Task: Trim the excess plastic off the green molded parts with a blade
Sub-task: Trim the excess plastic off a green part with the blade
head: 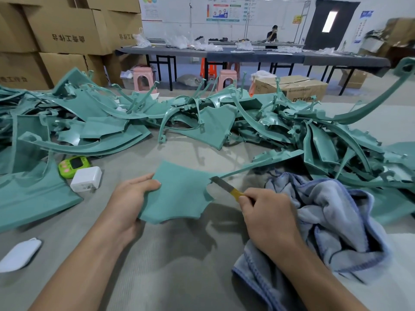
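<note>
My left hand [131, 198] grips the left edge of a flat green molded part [179, 194], held just above the grey table. A thin curved arm of this part runs up and right towards the pile. My right hand [267, 214] holds a yellow-handled blade [226, 187]. The blade's tip touches the part where the thin arm joins the flat panel. A big pile of green molded parts [202, 122] lies across the table behind.
A blue towel [325, 223] is bunched on the right under my right forearm. A green gadget [73, 166] and a white charger [86, 178] sit left of centre; a white object [20, 254] lies at the front left. Cardboard boxes, stools and long tables stand behind.
</note>
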